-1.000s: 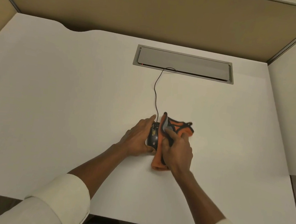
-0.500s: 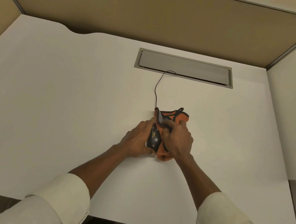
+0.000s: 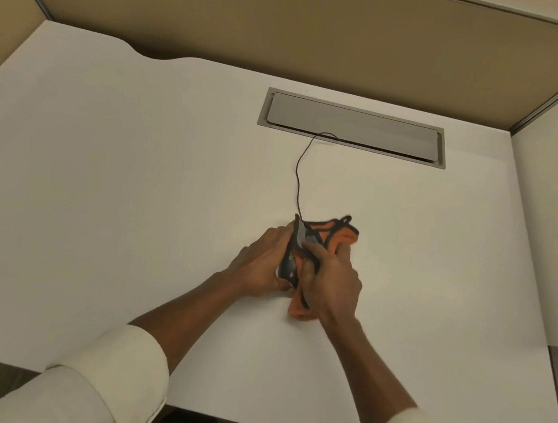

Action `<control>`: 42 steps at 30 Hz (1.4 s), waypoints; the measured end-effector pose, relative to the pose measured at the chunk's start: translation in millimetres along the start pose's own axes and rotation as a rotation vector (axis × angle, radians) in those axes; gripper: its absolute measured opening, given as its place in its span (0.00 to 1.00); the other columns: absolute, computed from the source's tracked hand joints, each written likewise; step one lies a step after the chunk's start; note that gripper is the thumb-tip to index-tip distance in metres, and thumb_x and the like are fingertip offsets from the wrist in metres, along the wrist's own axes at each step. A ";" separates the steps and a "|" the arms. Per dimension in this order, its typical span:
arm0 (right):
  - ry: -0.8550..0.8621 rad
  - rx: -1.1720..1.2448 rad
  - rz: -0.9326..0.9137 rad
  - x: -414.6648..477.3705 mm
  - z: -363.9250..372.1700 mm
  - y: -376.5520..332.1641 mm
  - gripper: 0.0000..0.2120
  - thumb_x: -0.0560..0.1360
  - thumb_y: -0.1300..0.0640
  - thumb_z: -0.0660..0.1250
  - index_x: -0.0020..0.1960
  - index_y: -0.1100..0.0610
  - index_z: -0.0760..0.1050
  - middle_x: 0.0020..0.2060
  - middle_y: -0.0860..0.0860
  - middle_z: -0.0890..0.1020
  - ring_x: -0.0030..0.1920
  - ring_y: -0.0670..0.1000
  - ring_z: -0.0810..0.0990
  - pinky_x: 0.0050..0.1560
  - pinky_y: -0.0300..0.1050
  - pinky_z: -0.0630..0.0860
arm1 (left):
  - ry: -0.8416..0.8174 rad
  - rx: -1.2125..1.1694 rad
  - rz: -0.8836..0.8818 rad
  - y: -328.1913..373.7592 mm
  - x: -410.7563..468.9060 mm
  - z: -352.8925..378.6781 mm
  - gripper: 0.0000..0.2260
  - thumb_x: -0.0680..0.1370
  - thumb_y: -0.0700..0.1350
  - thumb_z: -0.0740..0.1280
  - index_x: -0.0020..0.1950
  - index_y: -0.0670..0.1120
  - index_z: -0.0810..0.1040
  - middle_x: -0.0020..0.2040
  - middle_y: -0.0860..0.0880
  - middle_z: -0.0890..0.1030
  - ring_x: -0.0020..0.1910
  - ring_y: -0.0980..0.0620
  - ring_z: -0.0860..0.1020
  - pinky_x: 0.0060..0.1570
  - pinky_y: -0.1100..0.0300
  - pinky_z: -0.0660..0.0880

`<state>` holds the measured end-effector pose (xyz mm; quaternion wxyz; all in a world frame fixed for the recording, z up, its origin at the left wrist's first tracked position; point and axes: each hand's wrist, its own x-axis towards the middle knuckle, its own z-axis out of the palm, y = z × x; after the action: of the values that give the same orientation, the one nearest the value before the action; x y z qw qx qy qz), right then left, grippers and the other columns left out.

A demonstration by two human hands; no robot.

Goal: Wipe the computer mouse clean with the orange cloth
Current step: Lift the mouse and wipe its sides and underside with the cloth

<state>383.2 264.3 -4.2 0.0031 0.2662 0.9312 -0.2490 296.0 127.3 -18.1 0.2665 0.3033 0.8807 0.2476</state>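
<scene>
A black wired computer mouse (image 3: 288,262) stands tipped on its side near the middle of the white desk (image 3: 117,194). My left hand (image 3: 260,261) grips it from the left. The orange cloth (image 3: 335,238) with dark edging is pressed against the mouse's right side by my right hand (image 3: 330,285), which is closed over it. One cloth end sticks out beyond my fingers at the far side, another end shows under my wrist. Most of the mouse is hidden between hands and cloth.
The mouse's thin black cable (image 3: 298,175) runs away to a grey cable hatch (image 3: 352,127) set in the desk's back. Tan partition walls (image 3: 324,33) enclose the back and sides. A second white surface (image 3: 555,223) adjoins on the right.
My right hand with the cloth slid forward along the mouse, then back a little toward me. My left hand keeps its hold on the mouse in the same place.
</scene>
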 end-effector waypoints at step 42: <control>0.003 0.223 0.136 -42.2 22.5 32.4 0.21 0.83 0.47 0.62 0.76 0.41 0.69 0.67 0.54 0.72 0.54 0.62 0.82 0.54 0.57 0.80 | -0.034 0.016 -0.029 -3.9 4.1 3.6 0.60 0.66 0.61 0.82 0.86 0.55 0.44 0.82 0.51 0.62 0.80 0.46 0.65 0.74 0.43 0.70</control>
<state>432.7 256.8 -33.0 -0.0110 0.3277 0.8776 -0.3498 293.9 128.3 -24.4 0.2826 0.2967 0.8824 0.2313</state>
